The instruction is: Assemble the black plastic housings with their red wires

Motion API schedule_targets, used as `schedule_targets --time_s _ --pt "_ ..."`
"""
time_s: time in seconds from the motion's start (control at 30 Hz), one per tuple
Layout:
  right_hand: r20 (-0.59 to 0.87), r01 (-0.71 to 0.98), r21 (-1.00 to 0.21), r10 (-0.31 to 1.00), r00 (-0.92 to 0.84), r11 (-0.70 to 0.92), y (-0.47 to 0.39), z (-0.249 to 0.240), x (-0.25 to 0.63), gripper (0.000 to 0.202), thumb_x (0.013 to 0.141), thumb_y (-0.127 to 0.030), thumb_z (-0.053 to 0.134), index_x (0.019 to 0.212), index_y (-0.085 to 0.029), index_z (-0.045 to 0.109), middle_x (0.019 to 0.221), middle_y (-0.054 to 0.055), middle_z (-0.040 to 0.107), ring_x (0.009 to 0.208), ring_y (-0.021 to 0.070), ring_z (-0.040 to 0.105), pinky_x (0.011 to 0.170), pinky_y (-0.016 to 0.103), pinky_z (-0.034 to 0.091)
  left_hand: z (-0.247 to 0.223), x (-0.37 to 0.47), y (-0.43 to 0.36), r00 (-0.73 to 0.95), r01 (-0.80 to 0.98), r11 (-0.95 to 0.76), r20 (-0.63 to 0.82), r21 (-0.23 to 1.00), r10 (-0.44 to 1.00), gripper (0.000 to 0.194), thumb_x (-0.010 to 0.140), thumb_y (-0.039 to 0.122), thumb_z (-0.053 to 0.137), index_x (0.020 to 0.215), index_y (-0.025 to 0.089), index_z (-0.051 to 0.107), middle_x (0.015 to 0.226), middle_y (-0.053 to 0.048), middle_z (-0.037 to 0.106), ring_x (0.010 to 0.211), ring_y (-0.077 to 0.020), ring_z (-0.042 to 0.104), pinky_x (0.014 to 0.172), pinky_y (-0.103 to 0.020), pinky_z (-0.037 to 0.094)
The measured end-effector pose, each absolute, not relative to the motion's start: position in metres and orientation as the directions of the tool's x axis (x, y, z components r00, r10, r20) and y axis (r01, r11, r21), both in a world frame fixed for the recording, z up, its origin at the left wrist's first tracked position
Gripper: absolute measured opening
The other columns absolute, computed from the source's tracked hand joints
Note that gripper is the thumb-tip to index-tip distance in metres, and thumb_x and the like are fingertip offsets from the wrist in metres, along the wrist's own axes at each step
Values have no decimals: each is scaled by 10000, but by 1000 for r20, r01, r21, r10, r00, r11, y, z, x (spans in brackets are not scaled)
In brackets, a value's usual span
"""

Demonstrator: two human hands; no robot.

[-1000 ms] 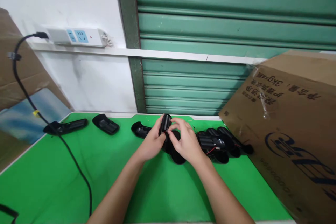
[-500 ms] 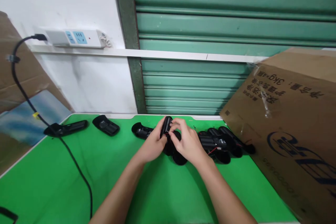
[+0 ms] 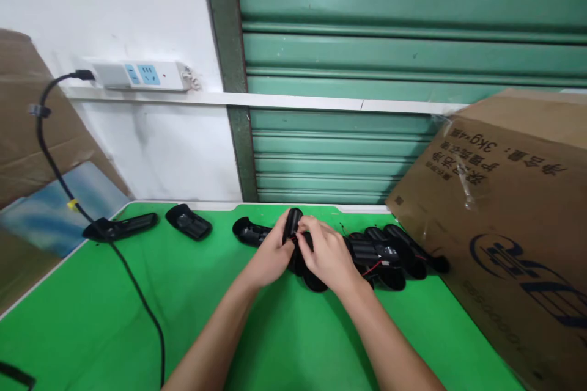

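Note:
My left hand (image 3: 271, 255) is closed around a black plastic casing (image 3: 294, 220), its end pointing up and away from me. My right hand (image 3: 326, 250) meets it from the other side, thumb and fingertips pinched together at its edge. A bit of red wire shows by those fingertips; whether they grip it is too small to tell. Under both hands lies a black rounded part (image 3: 315, 283), mostly covered. Just left of my left hand is another black casing (image 3: 250, 231). To the right, several black casings (image 3: 367, 250) lie in a heap, a red wire (image 3: 372, 269) sticking out.
Two more black casings, one long (image 3: 131, 226) and one short (image 3: 189, 222), lie on the left of the green table (image 3: 206, 281). A black cable (image 3: 137, 293) runs across from a power strip (image 3: 151, 75). At right leans a cardboard box (image 3: 495, 208); behind is a green shutter (image 3: 367, 55).
The whole view has shifted slightly, so everything sits a little lower and further right. My hands stay on the same casing, the right fingers drawn slightly closer together.

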State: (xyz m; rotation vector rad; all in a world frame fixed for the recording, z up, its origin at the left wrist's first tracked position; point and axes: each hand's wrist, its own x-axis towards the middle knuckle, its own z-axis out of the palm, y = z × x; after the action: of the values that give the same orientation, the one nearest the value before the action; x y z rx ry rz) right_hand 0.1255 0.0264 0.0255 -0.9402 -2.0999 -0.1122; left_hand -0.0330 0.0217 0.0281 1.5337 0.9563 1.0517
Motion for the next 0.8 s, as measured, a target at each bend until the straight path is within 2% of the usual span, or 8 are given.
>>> schedule_targets --time_s 0.13,0.27,0.4,0.53,0.67,0.8 --pt "719 689 -143 552 -421 711 25 26 122 218 946 -70 488 1118 -188 548 832 56 749 719 213 716 920 393 561 27 -33 22 281 111 -185 147 976 948 667 900 197 460 1542 82 318 1606 -152 424 1498 -259 383 1289 -427 224" --pt "707 733 -70 551 -442 677 24 27 120 184 942 -59 490 1054 -181 571 730 35 718 619 202 666 767 344 528 26 -33 22 264 194 -216 161 957 951 716 907 167 419 1578 27 212 1653 -189 333 1547 -242 296 1304 -434 162" --pt "684 732 -48 557 -471 679 23 27 119 182 923 -40 487 1000 -181 571 707 38 697 595 205 620 663 313 466 26 -33 20 285 270 -278 200 922 938 728 917 146 393 1599 28 166 1680 -191 272 1566 -245 254 1307 -451 157" --pt "632 721 -65 587 -506 690 23 27 118 202 880 -10 499 933 -197 552 726 48 681 643 221 609 618 306 428 21 -32 17 314 340 -373 270 863 910 737 920 136 410 1608 29 170 1671 -207 283 1560 -273 268 1306 -476 178" --pt "629 688 -116 589 -507 717 22 27 117 222 889 -9 462 878 -222 520 740 43 656 700 219 611 639 300 443 20 -32 14 308 357 -426 326 831 894 736 920 126 417 1609 52 169 1668 -208 282 1565 -265 253 1307 -464 185" --pt "670 635 -245 602 -434 732 24 28 120 156 928 -78 489 957 -226 530 817 53 665 778 227 635 718 334 506 31 -38 16 300 288 -396 310 872 902 671 923 139 407 1570 98 232 1625 -180 355 1536 -253 306 1300 -460 194"
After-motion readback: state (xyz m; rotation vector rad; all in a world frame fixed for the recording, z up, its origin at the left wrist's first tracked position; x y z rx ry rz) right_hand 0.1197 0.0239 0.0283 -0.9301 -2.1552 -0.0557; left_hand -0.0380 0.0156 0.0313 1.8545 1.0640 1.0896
